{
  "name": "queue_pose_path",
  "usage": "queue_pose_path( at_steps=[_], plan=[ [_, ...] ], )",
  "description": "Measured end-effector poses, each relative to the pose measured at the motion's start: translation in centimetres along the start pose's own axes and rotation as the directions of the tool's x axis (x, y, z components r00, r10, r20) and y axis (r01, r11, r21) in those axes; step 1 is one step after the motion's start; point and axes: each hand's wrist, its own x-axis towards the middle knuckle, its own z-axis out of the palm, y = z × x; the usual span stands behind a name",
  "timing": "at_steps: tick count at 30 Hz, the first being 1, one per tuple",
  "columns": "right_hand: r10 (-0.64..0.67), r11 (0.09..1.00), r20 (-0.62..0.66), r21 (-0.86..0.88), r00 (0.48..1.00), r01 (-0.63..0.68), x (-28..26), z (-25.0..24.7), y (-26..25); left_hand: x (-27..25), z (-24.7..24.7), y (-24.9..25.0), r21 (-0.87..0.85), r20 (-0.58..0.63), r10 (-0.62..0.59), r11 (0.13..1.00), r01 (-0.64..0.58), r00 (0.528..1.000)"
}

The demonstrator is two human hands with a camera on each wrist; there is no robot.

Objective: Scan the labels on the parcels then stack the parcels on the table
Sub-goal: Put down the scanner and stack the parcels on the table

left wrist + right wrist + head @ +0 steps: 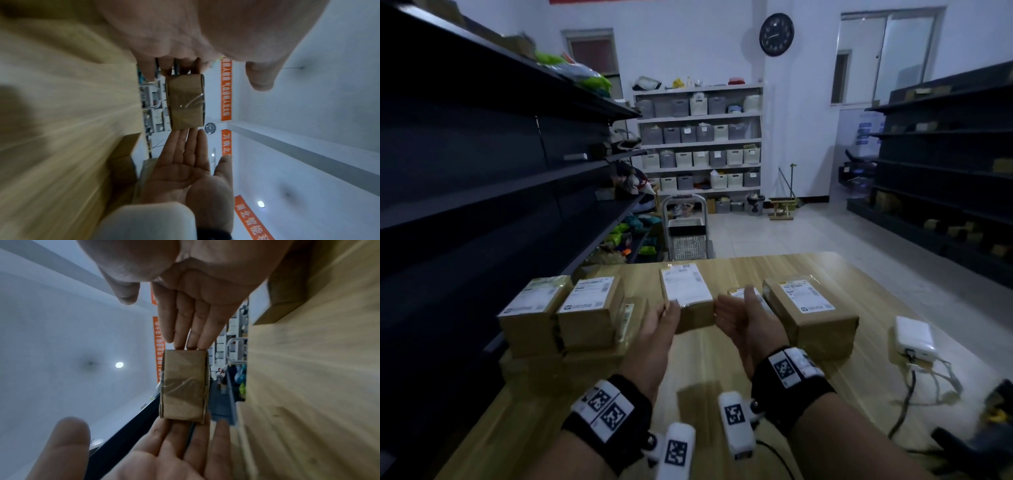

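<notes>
A brown cardboard parcel [686, 294] with a white label on top hangs above the wooden table [722, 363], and its shadow falls on the wood below. My left hand [659, 320] presses its left end with straight fingers. My right hand [736, 315] presses the right end the same way, with the thumb raised. In the left wrist view the parcel [185, 102] sits between my left hand [185, 40] and my right hand [185, 170]. The right wrist view shows the taped parcel [184, 386] clamped between right fingers [185, 324] and left fingers [174, 443].
Labelled parcels are stacked at the table's left [534, 308] [589, 308]. A larger parcel [810, 311] lies right of my right hand, with a small one [739, 293] partly hidden behind it. A white box with cables [914, 337] sits far right. Dark shelves flank both sides; a trolley [686, 233] stands beyond the table.
</notes>
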Motion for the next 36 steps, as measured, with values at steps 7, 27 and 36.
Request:
queue_pose_path(
  at_steps=[7,27,36],
  plan=[
    [-0.058,0.998,0.19,0.004,0.98,0.058,-1.4,11.7,-2.6,-0.3,-6.6,10.8,0.337,-0.114,0.201,0.929,-0.152,0.973],
    [0.007,0.933,0.3,-0.346,0.954,0.102,-0.7,15.5,2.8,2.0,-13.6,10.0,0.533,-0.15,0.185,0.842,-0.078,0.971],
    [-0.113,0.946,0.058,-0.299,0.992,0.125,1.5,8.1,-0.8,0.2,-5.2,11.0,0.315,-0.163,0.492,0.847,-0.428,0.855]
  ],
)
